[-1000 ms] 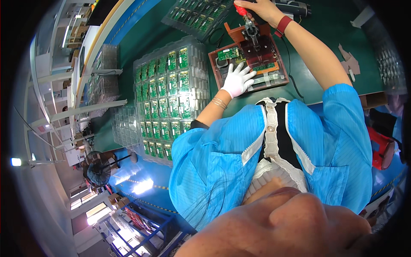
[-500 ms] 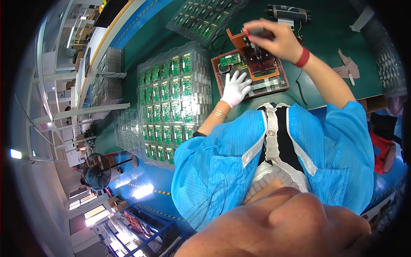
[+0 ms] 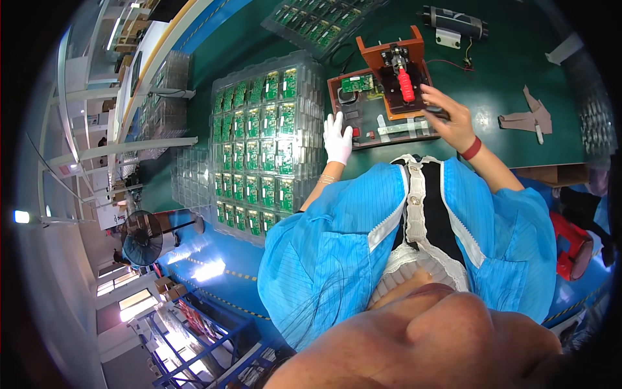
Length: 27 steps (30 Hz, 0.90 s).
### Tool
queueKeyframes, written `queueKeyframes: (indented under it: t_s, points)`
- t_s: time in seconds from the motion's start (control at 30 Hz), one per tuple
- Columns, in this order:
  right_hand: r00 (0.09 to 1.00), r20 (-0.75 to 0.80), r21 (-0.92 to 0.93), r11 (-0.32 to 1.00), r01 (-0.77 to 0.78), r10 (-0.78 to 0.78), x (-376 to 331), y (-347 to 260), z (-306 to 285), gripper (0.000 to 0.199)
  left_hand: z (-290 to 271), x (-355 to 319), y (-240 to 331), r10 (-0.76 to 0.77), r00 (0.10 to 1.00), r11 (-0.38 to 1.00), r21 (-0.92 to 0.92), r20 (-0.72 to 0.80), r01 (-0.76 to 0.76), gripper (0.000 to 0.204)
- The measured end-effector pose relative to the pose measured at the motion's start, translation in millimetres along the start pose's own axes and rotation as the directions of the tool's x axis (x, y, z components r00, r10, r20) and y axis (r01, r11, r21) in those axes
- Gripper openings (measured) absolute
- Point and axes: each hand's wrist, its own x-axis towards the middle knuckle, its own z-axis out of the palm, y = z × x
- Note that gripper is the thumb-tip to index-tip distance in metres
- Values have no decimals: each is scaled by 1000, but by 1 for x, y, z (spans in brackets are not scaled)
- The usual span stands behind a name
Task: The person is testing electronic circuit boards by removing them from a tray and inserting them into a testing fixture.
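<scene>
My left hand (image 3: 337, 140), in a white glove, lies with fingers stretched out at the left front edge of a brown test fixture (image 3: 422, 134). A green circuit board (image 3: 357, 83) sits at the fixture's back left. Over the fixture's right part stands a clamp with a red handle (image 3: 406, 85), which points toward me. Bare, with a red band at the wrist, my right hand (image 3: 453, 122) hovers just right of that handle, apart from it. Its curled fingers hold a dark, handle-like object (image 3: 438, 113), mostly hidden by the hand.
Left of the fixture stand stacked clear trays (image 3: 217, 139) with many green boards. Another board tray (image 3: 304, 39) lies farther back. A black cylindrical device (image 3: 457, 23) with wires is at the back right, and a greyish cloth piece (image 3: 528, 120) lies on the green table at right.
My right hand has come off the clamp's handle and moved toward me and right, uncovering the red handle. My left hand has slid from the fixture's front to its left edge.
</scene>
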Motion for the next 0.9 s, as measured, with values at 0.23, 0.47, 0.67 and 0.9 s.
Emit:
queueKeyframes:
  t_s: [0.23, 0.47, 0.67, 0.9]
  points:
    - [679, -14, 168, 671, -723, 734, -58, 55, -20, 27, -5, -6, 5, -250, 958, 899, -335, 138, 283, 58]
    - [669, -2, -29, 669, -743, 743, -83, 80, -19, 31, 0, 5, 11, -204, 971, 934, -273, 124, 231, 59]
    - [765, 114, -339, 749, -569, 633, -87, 85, -19, 38, 4, -5, 25, -233, 972, 937, -261, 32, 234, 57]
    - [802, 186, -350, 801, -485, 567, -88, 99, -15, 44, 10, -6, 22, -228, 973, 960, -171, -29, 220, 53]
